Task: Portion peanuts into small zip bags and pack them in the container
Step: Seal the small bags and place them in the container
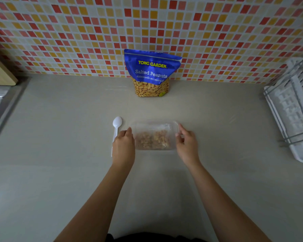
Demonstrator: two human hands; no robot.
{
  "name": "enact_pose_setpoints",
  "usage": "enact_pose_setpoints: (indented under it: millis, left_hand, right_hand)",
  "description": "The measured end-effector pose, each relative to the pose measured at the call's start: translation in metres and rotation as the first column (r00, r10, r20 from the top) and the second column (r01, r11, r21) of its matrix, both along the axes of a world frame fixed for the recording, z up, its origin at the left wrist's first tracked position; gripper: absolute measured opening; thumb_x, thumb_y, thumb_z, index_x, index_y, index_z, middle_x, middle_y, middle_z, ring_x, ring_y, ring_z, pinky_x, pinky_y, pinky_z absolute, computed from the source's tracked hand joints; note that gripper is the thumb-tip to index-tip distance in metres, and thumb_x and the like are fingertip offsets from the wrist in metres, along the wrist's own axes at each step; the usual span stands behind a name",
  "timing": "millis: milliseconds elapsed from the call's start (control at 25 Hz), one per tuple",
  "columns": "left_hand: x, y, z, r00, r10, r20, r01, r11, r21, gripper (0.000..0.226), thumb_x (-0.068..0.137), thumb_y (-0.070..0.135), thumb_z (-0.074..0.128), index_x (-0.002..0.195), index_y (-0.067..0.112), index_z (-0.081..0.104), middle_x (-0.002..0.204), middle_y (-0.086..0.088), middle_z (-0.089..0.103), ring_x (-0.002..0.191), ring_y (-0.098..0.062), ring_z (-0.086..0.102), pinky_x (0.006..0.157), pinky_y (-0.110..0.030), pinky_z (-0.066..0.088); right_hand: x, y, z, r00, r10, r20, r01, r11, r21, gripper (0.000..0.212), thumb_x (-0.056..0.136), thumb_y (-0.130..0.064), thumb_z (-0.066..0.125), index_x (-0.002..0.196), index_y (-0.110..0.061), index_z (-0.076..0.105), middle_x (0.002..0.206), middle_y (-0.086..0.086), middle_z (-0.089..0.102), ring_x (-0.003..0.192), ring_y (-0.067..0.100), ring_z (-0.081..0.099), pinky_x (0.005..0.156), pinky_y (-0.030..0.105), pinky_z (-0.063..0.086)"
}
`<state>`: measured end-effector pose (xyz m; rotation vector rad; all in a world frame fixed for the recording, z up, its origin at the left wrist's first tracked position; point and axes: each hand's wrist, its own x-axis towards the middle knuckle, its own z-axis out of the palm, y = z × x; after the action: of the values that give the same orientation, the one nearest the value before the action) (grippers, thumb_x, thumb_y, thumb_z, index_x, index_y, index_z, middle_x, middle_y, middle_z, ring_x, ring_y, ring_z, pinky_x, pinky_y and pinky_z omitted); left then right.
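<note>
**Two hands flanked a clear tub of bagged peanuts**

A clear plastic container (152, 122) sat mid-bench, well in from every edge; inside lay small zip bags (153, 139) of peanuts, pale brown through the walls. The left hand (123, 144) met its left wall with fingers bent, though whether they gripped could not be told; the right hand (186, 142) was at its right rim, fingers loosely curled, holding nothing. A white spoon (117, 124) lay just left of the container; the blue peanut pouch (151, 72) stood at the bench's back edge, against the tiled wall. The container looked light, thin-walled, flexible and probably slippery; holding it by both short sides seemed safest.
</note>
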<state>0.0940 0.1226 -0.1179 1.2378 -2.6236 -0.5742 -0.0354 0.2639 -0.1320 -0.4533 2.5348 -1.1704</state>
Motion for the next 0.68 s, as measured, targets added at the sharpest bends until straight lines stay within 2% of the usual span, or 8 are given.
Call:
enact_pose_setpoints:
  millis: [160,280,360,480,600,680]
  left_hand:
    - [-0.0027,0.0021,-0.0004,0.999,0.009,0.036,-0.007,0.998,-0.07,0.016,0.076,-0.018,0.051,0.082,-0.004,0.057,0.075,-0.022,0.062,0.064,-0.038,0.054,0.056,-0.035,0.037]
    - [-0.0029,0.004,0.0058,0.999,-0.01,0.044,0.017,0.987,-0.161,0.024,0.061,-0.022,0.065,0.068,-0.001,0.056,0.06,-0.018,0.06,0.053,-0.033,0.052,0.049,-0.029,0.038]
    - [0.0007,0.0041,0.0042,1.0,-0.018,-0.013,0.015,0.977,-0.212,0.026,0.058,-0.019,0.07,0.075,-0.001,0.064,0.062,-0.016,0.063,0.052,-0.033,0.054,0.049,-0.029,0.046]
    - [0.0028,0.0042,0.0005,0.99,0.024,-0.139,-0.039,0.994,-0.099,0.027,0.075,-0.013,0.061,0.101,-0.007,0.065,0.084,-0.025,0.067,0.07,-0.042,0.06,0.061,-0.04,0.051]
    - [-0.0002,0.0006,0.0002,0.99,0.06,-0.124,-0.063,0.998,-0.02,0.031,0.085,-0.007,0.05,0.115,-0.007,0.06,0.105,-0.028,0.063,0.089,-0.044,0.058,0.074,-0.046,0.048]
    - [-0.0017,-0.0021,-0.0007,0.994,0.054,-0.097,-0.053,0.999,0.004,0.032,0.089,-0.004,0.046,0.118,-0.006,0.058,0.113,-0.026,0.06,0.094,-0.044,0.057,0.078,-0.046,0.047]
  right_hand:
    - [-0.0015,-0.0014,0.0012,0.996,0.019,-0.091,-0.022,0.999,-0.025,0.04,0.091,-0.008,0.053,0.131,-0.009,0.051,0.105,0.017,0.053,0.084,0.026,0.058,0.08,0.013,0.032]
    - [-0.0049,-0.0004,0.0028,0.994,0.031,-0.101,-0.04,0.995,-0.094,0.041,0.088,-0.006,0.057,0.129,-0.01,0.053,0.104,0.014,0.053,0.068,0.009,0.052,0.075,0.011,0.036]
    - [-0.0052,0.0018,0.0011,0.996,0.019,-0.082,-0.033,0.986,-0.165,0.042,0.086,-0.005,0.06,0.127,-0.01,0.054,0.1,0.008,0.053,0.062,-0.001,0.052,0.069,0.004,0.037]
    - [-0.0049,0.0038,0.0005,0.999,-0.009,-0.032,0.001,0.973,-0.232,0.042,0.085,-0.007,0.064,0.125,-0.014,0.056,0.098,0.003,0.054,0.063,-0.008,0.054,0.065,0.002,0.04]
    - [-0.0073,0.0,0.0045,0.998,-0.038,0.042,0.047,0.972,-0.231,0.042,0.083,-0.014,0.068,0.124,-0.016,0.057,0.095,-0.001,0.057,0.063,-0.008,0.056,0.061,0.003,0.041]
    - [-0.0093,-0.001,0.003,0.998,-0.052,0.034,0.057,0.982,-0.182,0.039,0.082,-0.018,0.069,0.12,-0.015,0.06,0.097,0.002,0.062,0.065,0.0,0.057,0.064,0.008,0.042]
